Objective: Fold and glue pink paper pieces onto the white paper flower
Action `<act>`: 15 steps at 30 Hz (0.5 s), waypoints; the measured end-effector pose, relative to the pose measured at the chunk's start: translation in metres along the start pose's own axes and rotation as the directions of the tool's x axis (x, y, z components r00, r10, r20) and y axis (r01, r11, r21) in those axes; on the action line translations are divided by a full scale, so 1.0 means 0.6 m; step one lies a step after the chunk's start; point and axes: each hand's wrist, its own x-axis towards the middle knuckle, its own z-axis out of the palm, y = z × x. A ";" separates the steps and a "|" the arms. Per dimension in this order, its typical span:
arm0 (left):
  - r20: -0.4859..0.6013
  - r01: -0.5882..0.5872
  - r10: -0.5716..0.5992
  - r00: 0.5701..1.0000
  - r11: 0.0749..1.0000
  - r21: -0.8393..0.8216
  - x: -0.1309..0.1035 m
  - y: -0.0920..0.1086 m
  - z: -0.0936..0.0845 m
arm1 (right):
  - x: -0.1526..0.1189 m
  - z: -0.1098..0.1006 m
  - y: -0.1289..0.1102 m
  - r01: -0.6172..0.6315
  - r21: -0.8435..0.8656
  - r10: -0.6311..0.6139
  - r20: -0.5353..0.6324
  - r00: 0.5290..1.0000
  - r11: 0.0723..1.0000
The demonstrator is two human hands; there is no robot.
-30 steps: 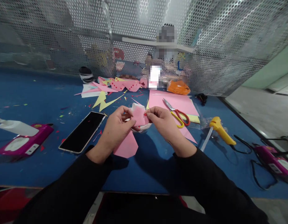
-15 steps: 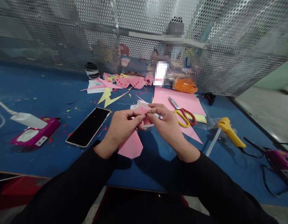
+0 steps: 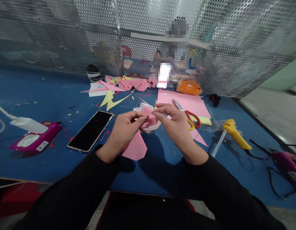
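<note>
My left hand [image 3: 127,129] pinches a small red paper piece [image 3: 148,118] between thumb and forefinger. Just right of it, my right hand [image 3: 175,127] has its thumb and fingertips drawn together; whatever is between them is too small to make out. Beneath both hands sits a whitish plastic container [image 3: 154,128] with pink paper [image 3: 148,111] and some red bits in it. A pink paper sheet with cut corners [image 3: 135,148] lies on the blue table [image 3: 162,172], partly under my left hand.
Scissors [image 3: 192,118] rest on stacked pink paper [image 3: 183,100] at the right, near a yellow glue gun [image 3: 237,135]. Leftward lie a phone [image 3: 90,131] and a purple power strip [image 3: 40,137]. Paper scraps [image 3: 114,102] and a perforated metal screen [image 3: 143,22] are behind.
My right hand has moved slightly right, away from my left fingertips. The red piece in my left fingers now shows more plainly.
</note>
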 end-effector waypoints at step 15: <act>0.032 -0.057 0.052 0.998 0.984 0.168 -0.005 0.007 -0.001 | -0.003 0.005 0.005 -0.068 0.025 0.062 0.193 0.979 0.997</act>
